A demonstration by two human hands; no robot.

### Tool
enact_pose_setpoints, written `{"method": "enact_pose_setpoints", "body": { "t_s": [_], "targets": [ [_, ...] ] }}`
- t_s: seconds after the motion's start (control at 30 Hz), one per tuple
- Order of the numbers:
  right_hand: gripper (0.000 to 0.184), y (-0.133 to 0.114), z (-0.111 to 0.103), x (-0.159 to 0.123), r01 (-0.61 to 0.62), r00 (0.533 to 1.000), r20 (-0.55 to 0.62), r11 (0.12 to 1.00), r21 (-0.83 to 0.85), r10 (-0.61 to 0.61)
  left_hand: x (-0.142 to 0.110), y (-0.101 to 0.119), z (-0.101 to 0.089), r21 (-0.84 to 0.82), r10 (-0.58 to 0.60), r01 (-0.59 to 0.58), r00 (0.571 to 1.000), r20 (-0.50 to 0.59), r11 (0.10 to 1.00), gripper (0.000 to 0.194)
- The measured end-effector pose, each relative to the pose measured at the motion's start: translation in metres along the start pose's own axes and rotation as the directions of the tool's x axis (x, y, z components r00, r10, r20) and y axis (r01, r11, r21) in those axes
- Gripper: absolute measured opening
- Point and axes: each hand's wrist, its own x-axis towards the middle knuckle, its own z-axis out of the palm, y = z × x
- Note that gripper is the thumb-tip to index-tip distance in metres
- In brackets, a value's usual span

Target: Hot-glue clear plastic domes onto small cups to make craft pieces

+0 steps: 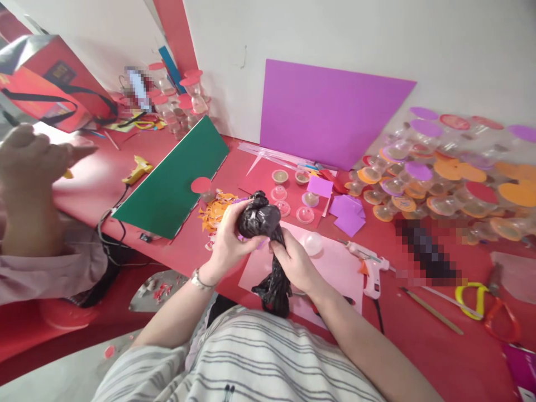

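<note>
My left hand (pixel 228 234) is wrapped round the rounded top of a black plastic bag (pixel 262 220), which is bunched into a ball. My right hand (pixel 293 259) grips the same bag lower down, where it is twisted into a neck; the loose end (pixel 274 290) hangs below toward my striped shirt. Both hands are closed on the bag above a pink sheet (pixel 335 268) on the red table (pixel 419 346). A clear dome (pixel 313 243) lies just right of my hands.
A white glue gun (pixel 371 268) lies right of the pink sheet, scissors (pixel 488 304) further right. Green card (pixel 176 178), purple card (pixel 326 111), small cups (pixel 288 192) and many lidded cups (pixel 439 178) lie beyond. Another person's hand (pixel 29 162) is at left, near a yellow glue gun (pixel 138 167).
</note>
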Motion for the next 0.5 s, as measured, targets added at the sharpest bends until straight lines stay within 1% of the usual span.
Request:
{"method": "enact_pose_setpoints", "body": {
  "t_s": [0.07, 0.13, 0.2, 0.27, 0.33, 0.37, 0.4, 0.43, 0.47, 0.5],
  "targets": [
    [0.034, -0.005, 0.003, 0.001, 0.041, 0.999, -0.009, 0.999, 0.026, -0.041, -0.003, -0.002, 0.006, 0.26, 0.14, -0.117, 0.987, -0.072, 0.959, 0.059],
    [0.044, -0.011, 0.004, 0.003, 0.07, 0.997, 0.007, 0.994, 0.079, -0.071, -0.007, -0.003, 0.012, 0.412, 0.265, -0.199, 0.958, -0.11, 0.889, 0.057],
    [0.048, -0.013, 0.004, 0.005, 0.067, 0.997, 0.034, 0.988, 0.136, -0.072, -0.011, -0.002, 0.017, 0.48, 0.351, -0.273, 0.933, -0.08, 0.834, 0.056],
    [0.048, -0.009, 0.003, 0.007, 0.04, 0.999, 0.021, 0.986, 0.162, -0.044, -0.014, 0.0, 0.019, 0.496, 0.372, -0.336, 0.928, 0.028, 0.801, 0.055],
    [0.044, -0.001, 0.001, 0.008, -0.003, 1.0, -0.022, 0.989, 0.151, 0.006, -0.015, 0.004, 0.016, 0.454, 0.326, -0.359, 0.933, 0.151, 0.816, 0.052],
    [0.042, 0.004, 0.001, 0.008, -0.022, 0.999, -0.041, 0.99, 0.141, 0.028, -0.014, 0.005, 0.012, 0.399, 0.283, -0.345, 0.937, 0.207, 0.85, 0.05],
    [0.04, 0.008, -0.001, 0.008, -0.034, 0.998, -0.052, 0.991, 0.131, 0.041, -0.013, 0.006, 0.008, 0.316, 0.234, -0.306, 0.941, 0.247, 0.898, 0.05],
    [0.04, 0.012, -0.002, 0.007, -0.036, 0.998, -0.051, 0.992, 0.122, 0.043, -0.01, 0.007, 0.003, 0.201, 0.185, -0.244, 0.944, 0.272, 0.949, 0.054],
    [0.04, 0.014, -0.003, 0.007, -0.029, 0.999, -0.037, 0.994, 0.11, 0.033, -0.007, 0.007, -0.003, 0.066, 0.14, -0.165, 0.947, 0.288, 0.984, 0.063],
    [0.041, 0.015, -0.005, 0.007, -0.019, 1.0, -0.017, 0.995, 0.099, 0.02, -0.003, 0.007, -0.008, -0.072, 0.082, -0.066, 0.965, 0.25, 0.995, 0.072]
  ]
}}
